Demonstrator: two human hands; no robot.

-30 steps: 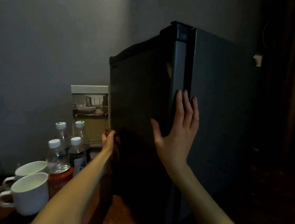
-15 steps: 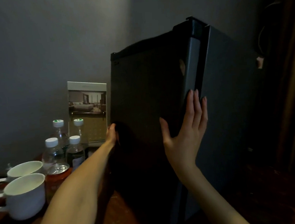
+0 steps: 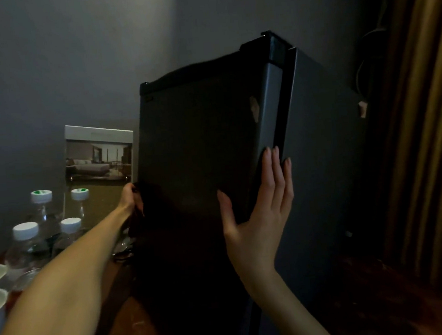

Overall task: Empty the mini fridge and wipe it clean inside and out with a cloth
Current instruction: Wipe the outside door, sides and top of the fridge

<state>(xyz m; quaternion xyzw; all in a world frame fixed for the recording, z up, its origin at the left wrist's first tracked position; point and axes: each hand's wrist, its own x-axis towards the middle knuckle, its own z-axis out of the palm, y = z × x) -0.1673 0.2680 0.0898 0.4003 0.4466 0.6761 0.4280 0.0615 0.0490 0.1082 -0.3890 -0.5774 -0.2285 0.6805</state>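
Right fingers (image 3: 276, 173) flat on mini fridge (image 3: 199, 142); left fingers (image 3: 129, 191) grip cloth (image 3: 137, 221).

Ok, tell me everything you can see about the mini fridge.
The mini fridge is a dark, matte, boxy unit standing on a reddish wooden surface by the grey wall. Its door is shut, a black seam dividing its grey edge from the side panel. A pale mark sits near that edge. The right hand lies flat across the seam; the left hand is at the door's far edge, its grip lost in shadow.
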